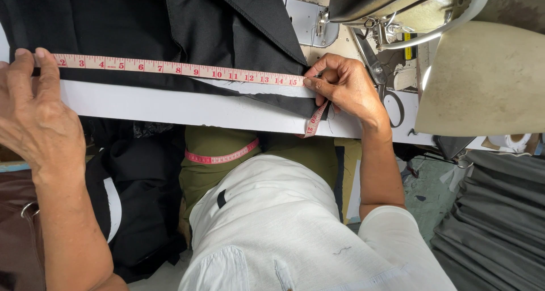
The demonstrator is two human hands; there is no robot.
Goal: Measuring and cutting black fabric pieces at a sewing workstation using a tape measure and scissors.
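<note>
Item: measuring step at a sewing table. The pink measuring tape [170, 68] is lying stretched flat along the edge of the black fabric [142, 24], which is spreading over the white table [170, 106] just in front of the sewing machine [397, 7]. The left hand [31, 106] is pressing the low end of the tape down onto the cloth, fingers flat and close together on top of it rather than curled around it. The right hand [346, 87] is pinching the tape's far end between thumb and forefinger at the corner of the fabric, the remaining fingers folded narrow; the spare length is dropping over the table edge and trailing across the lap. A pair of scissors [380, 81] is resting on the table just beside the right hand, partly hidden by it. Grey cloth [499, 223] is lying piled at the lower right. Judgement: 1 length of the fabric edge is being taken; the next move is likely calling for the tape staying taut and the pinched point staying exact while the figure is being read.
</note>
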